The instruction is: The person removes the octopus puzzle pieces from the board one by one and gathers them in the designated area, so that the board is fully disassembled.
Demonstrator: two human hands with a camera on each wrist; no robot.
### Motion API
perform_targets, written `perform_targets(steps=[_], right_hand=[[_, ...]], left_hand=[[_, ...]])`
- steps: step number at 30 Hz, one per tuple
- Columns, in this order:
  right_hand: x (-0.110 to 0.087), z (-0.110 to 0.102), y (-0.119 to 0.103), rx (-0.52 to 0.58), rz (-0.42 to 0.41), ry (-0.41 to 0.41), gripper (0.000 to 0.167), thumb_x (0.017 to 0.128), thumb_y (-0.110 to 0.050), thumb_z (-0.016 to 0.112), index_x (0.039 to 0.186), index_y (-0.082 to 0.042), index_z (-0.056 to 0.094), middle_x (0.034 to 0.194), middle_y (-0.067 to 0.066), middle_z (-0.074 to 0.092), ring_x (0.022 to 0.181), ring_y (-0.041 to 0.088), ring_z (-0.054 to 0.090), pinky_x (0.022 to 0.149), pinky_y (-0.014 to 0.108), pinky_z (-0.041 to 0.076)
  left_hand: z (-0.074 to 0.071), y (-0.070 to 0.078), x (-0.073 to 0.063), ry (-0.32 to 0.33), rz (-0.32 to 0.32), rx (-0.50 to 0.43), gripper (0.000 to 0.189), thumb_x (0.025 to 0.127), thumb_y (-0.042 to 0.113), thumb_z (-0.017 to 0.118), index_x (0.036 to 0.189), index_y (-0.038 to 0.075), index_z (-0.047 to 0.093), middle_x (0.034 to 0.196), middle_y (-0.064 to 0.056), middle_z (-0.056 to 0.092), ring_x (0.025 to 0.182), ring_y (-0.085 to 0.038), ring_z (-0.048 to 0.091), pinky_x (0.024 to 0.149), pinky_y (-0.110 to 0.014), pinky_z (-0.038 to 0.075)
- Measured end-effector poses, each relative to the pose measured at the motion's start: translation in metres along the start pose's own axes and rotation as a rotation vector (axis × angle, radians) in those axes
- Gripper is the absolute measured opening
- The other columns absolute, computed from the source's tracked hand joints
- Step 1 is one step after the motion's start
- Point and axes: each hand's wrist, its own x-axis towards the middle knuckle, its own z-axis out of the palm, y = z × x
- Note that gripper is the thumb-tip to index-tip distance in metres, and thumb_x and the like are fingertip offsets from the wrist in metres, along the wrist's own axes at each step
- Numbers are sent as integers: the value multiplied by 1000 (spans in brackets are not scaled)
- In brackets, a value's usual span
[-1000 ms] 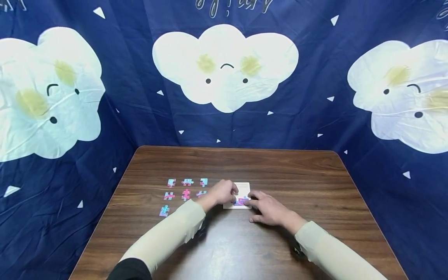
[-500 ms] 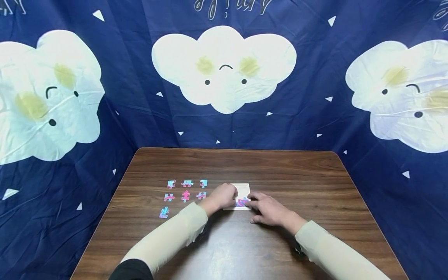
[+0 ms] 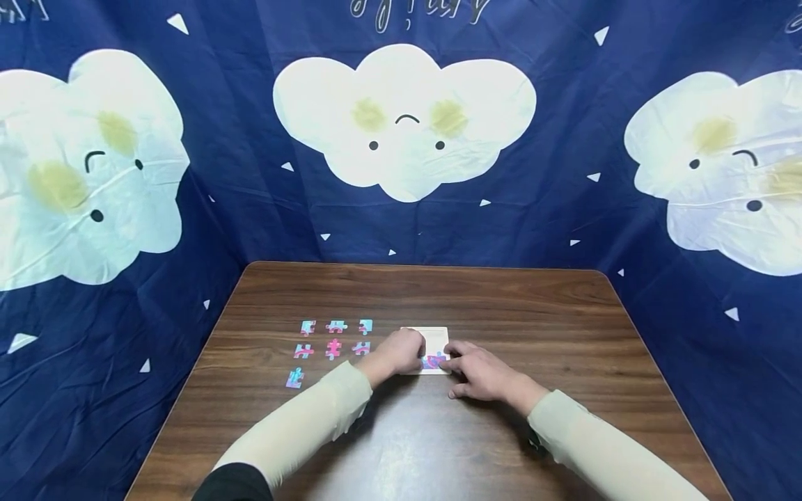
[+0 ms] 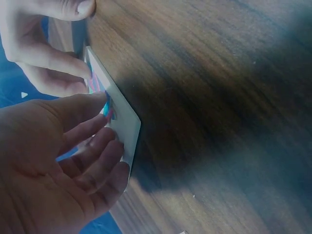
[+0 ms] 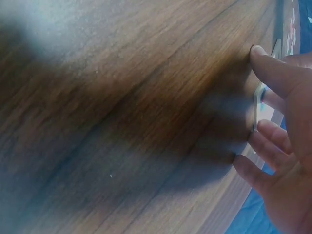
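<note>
A small white puzzle tray [image 3: 436, 338] lies on the table between my hands, with joined pink and purple pieces [image 3: 432, 362] along its near side. My left hand [image 3: 401, 351] is over the tray's left part. In the left wrist view its thumb and index finger pinch a blue and pink puzzle piece [image 4: 107, 107] low at the tray, mostly hidden by the fingers; the other fingers curve loosely along the tray's edge. From the right, my right hand [image 3: 484, 374] rests its extended fingers on the tray's side and the joined pieces, thumb on the table.
Several loose puzzle pieces lie in rows left of the tray, among them a pink one [image 3: 333, 349] and a blue-purple one [image 3: 295, 378] nearest me. The brown wooden table [image 3: 532, 299] ends at a dark blue cloth [image 3: 426, 229] with white clouds.
My left hand has lowered slightly and drawn back with the piece, uncovering the right end of the second row of loose pieces. My right hand has stayed nearly still.
</note>
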Motion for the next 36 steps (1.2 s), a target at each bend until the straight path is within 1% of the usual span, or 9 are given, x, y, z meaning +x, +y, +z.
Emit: perform_targets(steps=[7,10,15,19,23,27,30,34,36], right_hand=[[0,-1,1,4,8,-7,57,81,-42,85,130,-16,72,138,9,56,122,26,56,101,45,49],[0,-1,0,0,6,-6,57,81,-43,85,130,-17,72,138,8,56,121,26,56,99,45,50],[0,-1,0,4,12,-9,57,81,-44,85,131,-19,72,140,8,55,123,26,56,101,45,49],[0,-1,0,10,12,-9,57,81,-44,85,130,-19,72,140,8,55,123,26,56,102,45,49],[0,-1,0,13,12,-8,57,80,-44,85,130,-19,72,140,8,55,123,26,56,101,45,49],[0,-1,-1,13,12,-7,56,80,-43,85,130,-20,73,140,9,55,124,26,55,102,45,49],[0,-1,-1,15,13,-5,56,80,-43,86,130,-20,73,140,9,55,126,27,55,103,45,49],[0,0,-1,16,12,-4,57,80,-42,86,130,-20,72,140,9,55,126,27,55,103,46,49],[0,1,-2,16,13,-6,57,80,-42,85,130,-20,72,140,10,55,127,28,54,104,46,48]], left_hand=[[2,1,3,-4,-17,-10,16,74,14,82,75,15,66,74,4,61,70,-15,58,66,-32,51],[1,0,3,-10,-33,-35,18,73,12,81,74,16,64,73,5,59,69,-14,56,65,-30,50],[0,-2,2,-7,-50,-114,17,71,7,78,76,14,64,70,7,56,68,-12,53,64,-28,46],[1,-4,1,16,-54,-173,16,71,4,77,79,13,67,71,8,57,70,-12,54,66,-27,47],[5,-8,1,49,-61,-240,17,71,2,76,78,15,68,71,8,61,71,-11,56,69,-27,49],[7,-12,1,91,-49,-293,16,70,0,74,79,13,71,72,6,66,71,-10,58,71,-28,51],[6,-13,0,111,-38,-329,16,71,-1,73,81,11,73,74,3,70,72,-9,59,74,-29,52],[6,-15,-3,104,-41,-385,16,74,-3,74,84,9,74,75,1,73,70,-5,59,76,-28,52],[7,-17,-4,97,-41,-413,16,75,-4,74,85,8,74,75,1,73,68,-3,59,74,-26,52]])
